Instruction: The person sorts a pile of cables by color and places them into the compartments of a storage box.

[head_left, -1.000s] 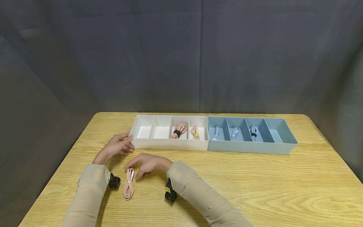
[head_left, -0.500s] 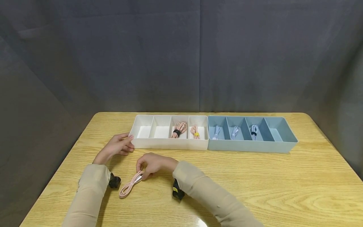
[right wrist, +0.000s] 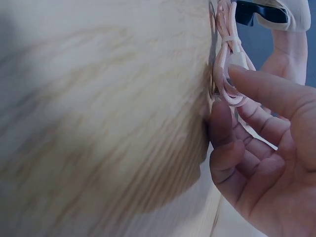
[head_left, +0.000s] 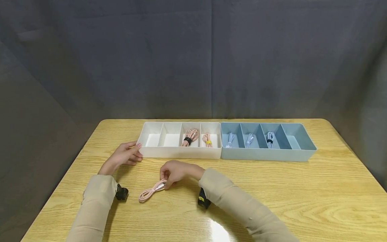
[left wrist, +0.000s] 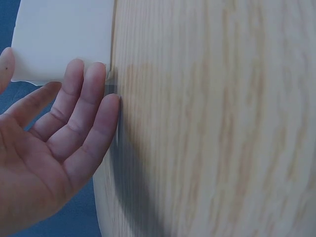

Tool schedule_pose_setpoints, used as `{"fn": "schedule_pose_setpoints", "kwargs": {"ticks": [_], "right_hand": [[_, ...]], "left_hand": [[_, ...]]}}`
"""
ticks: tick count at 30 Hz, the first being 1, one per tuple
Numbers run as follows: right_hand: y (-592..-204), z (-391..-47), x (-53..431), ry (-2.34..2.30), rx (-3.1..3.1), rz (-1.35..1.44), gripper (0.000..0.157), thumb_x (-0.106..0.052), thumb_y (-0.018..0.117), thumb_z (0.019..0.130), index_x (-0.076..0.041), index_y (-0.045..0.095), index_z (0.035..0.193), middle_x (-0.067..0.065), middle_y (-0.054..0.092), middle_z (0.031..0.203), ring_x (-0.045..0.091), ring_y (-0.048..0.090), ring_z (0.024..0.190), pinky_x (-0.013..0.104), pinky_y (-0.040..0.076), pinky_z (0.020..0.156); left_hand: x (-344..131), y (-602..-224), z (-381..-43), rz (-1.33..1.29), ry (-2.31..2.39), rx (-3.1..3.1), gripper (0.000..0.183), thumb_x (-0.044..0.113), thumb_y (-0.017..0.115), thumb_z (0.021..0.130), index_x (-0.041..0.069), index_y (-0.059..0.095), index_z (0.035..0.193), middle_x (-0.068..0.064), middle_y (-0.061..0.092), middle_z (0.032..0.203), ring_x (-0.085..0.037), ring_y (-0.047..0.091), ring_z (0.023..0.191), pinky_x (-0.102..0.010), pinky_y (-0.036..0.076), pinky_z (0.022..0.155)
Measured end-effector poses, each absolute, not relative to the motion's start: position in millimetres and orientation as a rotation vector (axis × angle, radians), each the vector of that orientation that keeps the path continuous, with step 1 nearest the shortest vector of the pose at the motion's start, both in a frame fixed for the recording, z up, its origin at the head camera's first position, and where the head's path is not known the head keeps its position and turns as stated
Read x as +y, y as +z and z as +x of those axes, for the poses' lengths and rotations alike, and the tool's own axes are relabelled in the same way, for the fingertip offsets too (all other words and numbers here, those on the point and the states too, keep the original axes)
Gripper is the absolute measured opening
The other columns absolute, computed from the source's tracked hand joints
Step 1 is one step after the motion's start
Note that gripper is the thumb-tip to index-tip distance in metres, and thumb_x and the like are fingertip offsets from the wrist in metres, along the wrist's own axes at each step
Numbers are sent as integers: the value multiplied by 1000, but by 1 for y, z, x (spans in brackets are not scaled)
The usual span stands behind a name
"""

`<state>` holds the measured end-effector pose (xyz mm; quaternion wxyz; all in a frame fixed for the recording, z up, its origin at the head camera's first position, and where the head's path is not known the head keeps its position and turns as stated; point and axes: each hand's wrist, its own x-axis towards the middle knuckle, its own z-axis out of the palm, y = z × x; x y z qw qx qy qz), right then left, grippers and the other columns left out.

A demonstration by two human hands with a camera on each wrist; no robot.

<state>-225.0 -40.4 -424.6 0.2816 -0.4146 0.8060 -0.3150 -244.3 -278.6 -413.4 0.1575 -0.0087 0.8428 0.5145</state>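
A looped pink cable [head_left: 151, 192] with a white tie and a pale connector is pinched at its connector end by my right hand [head_left: 176, 170]. In the right wrist view the thumb lies against the cable [right wrist: 228, 47] and the fingers curl behind it. My left hand [head_left: 122, 157] touches the left end of the white divided box [head_left: 181, 153]. Its fingers [left wrist: 89, 106] stretch out to the box's end wall in the left wrist view. Two pink cables lie in the box, one with a black strap [head_left: 188, 140], the other with a yellow strap [head_left: 209, 142].
Against the white box's right end stands a blue divided box [head_left: 269, 155], with pale blue cables in three compartments and nothing in its rightmost one. The white box's two left compartments hold nothing. A wooden table [head_left: 302, 201] carries everything; a dark curtain [head_left: 211, 60] hangs behind.
My right hand has taken hold of the pink cable and moved right with it, turning the bundle from near upright in view to slanted. The left hand has stayed at the white box.
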Motion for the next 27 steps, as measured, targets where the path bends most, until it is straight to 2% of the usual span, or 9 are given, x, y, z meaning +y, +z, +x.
{"fn": "schedule_pose_setpoints", "kwargs": {"ticks": [9,14,18,22,27], "right_hand": [[-424,-222,-26,-888,2160,-1095,14,-7,76,72,-7,62,75,-7,56,61,2,48,53,16,41,53],[-426,-217,-22,-998,2094,-1020,8,-2,72,74,-4,64,74,-3,60,58,7,53,50,18,42,50],[-426,-213,-18,-1130,2028,-887,6,0,71,75,0,65,77,3,62,60,14,58,50,23,46,49],[-427,-210,-15,-1282,1988,-711,6,-2,72,75,1,66,76,10,63,60,15,57,47,22,44,46],[-426,-207,-13,-1415,1936,-554,8,-4,72,76,0,66,73,7,60,55,12,55,46,19,41,44]], "left_hand": [[-280,-413,-244,-15,1473,2409,67,38,43,96,-6,19,142,-6,65,83,-14,64,74,-33,53,66],[-281,-415,-244,-6,1482,2400,68,38,43,96,-6,20,141,-5,65,82,-13,64,73,-33,53,66],[-280,-415,-244,4,1484,2405,67,38,43,96,-6,21,141,-5,65,82,-13,64,72,-33,53,65],[-279,-414,-243,12,1483,2408,67,38,43,96,-7,22,141,-6,65,82,-14,64,74,-33,53,66],[-279,-413,-243,12,1482,2408,66,38,43,96,-7,22,141,-7,65,83,-16,64,74,-33,53,66]]}}
